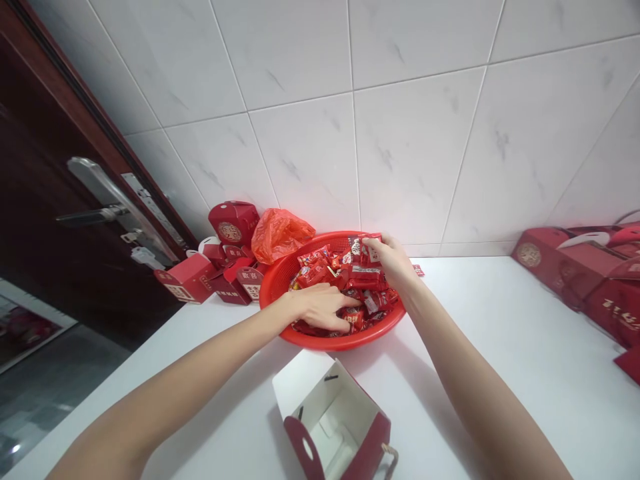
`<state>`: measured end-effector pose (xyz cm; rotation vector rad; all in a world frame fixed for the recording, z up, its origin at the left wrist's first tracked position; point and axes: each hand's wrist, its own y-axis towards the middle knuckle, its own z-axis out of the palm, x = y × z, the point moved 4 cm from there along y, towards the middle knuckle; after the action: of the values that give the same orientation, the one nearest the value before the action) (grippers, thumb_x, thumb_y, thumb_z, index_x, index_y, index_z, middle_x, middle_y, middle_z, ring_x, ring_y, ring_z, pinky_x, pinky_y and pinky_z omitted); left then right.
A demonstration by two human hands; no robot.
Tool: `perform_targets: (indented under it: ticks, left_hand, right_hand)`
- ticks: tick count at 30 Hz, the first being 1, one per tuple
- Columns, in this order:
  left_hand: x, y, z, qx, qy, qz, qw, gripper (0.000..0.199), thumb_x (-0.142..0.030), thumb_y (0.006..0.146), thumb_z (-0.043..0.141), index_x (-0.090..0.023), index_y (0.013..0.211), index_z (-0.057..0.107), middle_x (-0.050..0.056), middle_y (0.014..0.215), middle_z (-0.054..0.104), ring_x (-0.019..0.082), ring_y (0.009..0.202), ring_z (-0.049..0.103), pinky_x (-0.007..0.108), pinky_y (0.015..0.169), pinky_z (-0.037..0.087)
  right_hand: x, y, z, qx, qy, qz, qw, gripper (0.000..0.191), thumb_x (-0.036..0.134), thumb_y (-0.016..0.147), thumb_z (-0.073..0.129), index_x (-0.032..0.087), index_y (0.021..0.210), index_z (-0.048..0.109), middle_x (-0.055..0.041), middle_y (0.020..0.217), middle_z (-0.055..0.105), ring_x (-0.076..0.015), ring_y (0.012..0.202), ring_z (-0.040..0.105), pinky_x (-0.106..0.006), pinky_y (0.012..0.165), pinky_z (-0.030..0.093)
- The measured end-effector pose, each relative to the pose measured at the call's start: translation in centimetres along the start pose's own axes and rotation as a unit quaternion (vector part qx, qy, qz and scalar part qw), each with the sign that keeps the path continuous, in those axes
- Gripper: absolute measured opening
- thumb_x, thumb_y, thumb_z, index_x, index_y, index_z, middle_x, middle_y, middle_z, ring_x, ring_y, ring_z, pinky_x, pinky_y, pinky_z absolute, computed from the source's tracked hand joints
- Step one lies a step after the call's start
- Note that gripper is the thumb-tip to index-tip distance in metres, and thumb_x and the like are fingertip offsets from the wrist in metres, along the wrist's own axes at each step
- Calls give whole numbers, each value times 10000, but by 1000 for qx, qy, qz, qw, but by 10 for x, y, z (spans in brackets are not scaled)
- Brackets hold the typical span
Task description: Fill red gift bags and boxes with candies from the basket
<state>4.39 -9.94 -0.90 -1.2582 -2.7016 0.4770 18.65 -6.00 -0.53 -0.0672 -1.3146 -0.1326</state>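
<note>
A red plastic basket holds a heap of red-wrapped candies. My left hand reaches over the basket's near left rim into the heap, thumb and forefinger apart on either side of red wrappers; its other fingertips are hidden. At the back right of the basket, my right hand pinches a red candy packet with pale print, just above the heap. An open red gift box with a white inside stands in front of the basket, flaps up and a cord handle on its right.
Several red gift boxes stand left of the basket, beside a crumpled red plastic bag. More red boxes line the right side of the white table. A tiled wall rises behind; a dark door is at left.
</note>
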Motion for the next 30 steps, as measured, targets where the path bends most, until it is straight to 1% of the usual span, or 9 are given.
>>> perform_targets:
  ticks: [3, 8, 10, 12, 15, 16, 21, 26, 30]
  left_hand:
    - [3, 1, 6, 45, -43, -22, 998, 610, -477, 800, 563, -313, 1388, 576, 31, 724, 718, 257, 678, 651, 311, 619, 420]
    - [-1, 4, 9, 49, 10, -10, 999, 719, -379, 700, 651, -345, 1412, 553, 68, 927, 750, 304, 851, 676, 346, 728, 476]
    - [-4, 7, 8, 26, 33, 7, 999, 662, -320, 673, 664, -316, 1334, 626, 82, 952, 743, 305, 896, 666, 350, 765, 478]
    - [-7, 9, 8, 3, 41, 23, 999, 511, -291, 652, 681, -269, 1161, 726, 95, 951, 733, 298, 905, 656, 340, 769, 475]
    - [-6, 10, 10, 9, 40, 33, 999, 280, -283, 644, 696, -203, 902, 769, 119, 948, 713, 290, 865, 650, 332, 728, 470]
    - [-5, 10, 12, 18, 36, 36, 999, 277, -278, 650, 693, -195, 904, 766, 123, 967, 705, 287, 857, 651, 329, 712, 467]
    - [-6, 6, 16, 35, 38, 50, 997, 475, -248, 701, 656, -241, 1174, 703, 111, 1084, 665, 259, 829, 656, 316, 678, 455]
    - [-14, 10, 16, 42, 110, 34, 992, 281, -245, 754, 627, -181, 999, 750, 144, 959, 693, 283, 813, 662, 338, 680, 465]
    - [-17, 14, 13, 37, 98, 37, 994, 256, -226, 713, 652, -184, 942, 758, 132, 872, 718, 283, 754, 666, 329, 610, 455]
  right_hand:
    - [2, -1, 0, 4, -7, -9, 1000, 140, 314, 681, 684, 203, 746, 629, 23, 686, 623, -145, 647, 569, -261, 571, 465]
    - [1, -2, 0, 11, -6, -4, 1000, 143, 323, 671, 680, 206, 731, 624, 33, 652, 602, -142, 622, 562, -262, 561, 459]
    - [0, -1, 0, 12, -6, -5, 1000, 146, 323, 665, 680, 203, 732, 630, 30, 654, 609, -142, 626, 563, -260, 559, 456]
    - [-1, 0, 0, 13, -6, -8, 1000, 157, 326, 658, 686, 204, 745, 640, 27, 668, 623, -145, 640, 573, -258, 563, 456]
    - [-2, 1, 0, 20, -3, -6, 1000, 163, 334, 656, 686, 205, 744, 639, 24, 666, 628, -147, 633, 571, -262, 564, 461]
    - [-1, 0, 1, 21, -3, -6, 1000, 156, 334, 658, 683, 207, 732, 632, 26, 656, 621, -145, 623, 564, -261, 560, 461]
    - [3, -4, 0, 12, -10, -15, 1000, 147, 322, 660, 689, 204, 719, 623, 29, 644, 615, -134, 626, 550, -236, 557, 450]
    - [0, -3, -1, 20, -7, -10, 1000, 146, 325, 653, 694, 212, 726, 640, 34, 658, 620, -140, 632, 556, -255, 573, 457]
    - [-3, 0, -2, 24, -4, -17, 1000, 161, 341, 649, 704, 212, 718, 638, 28, 672, 629, -148, 649, 575, -263, 582, 458]
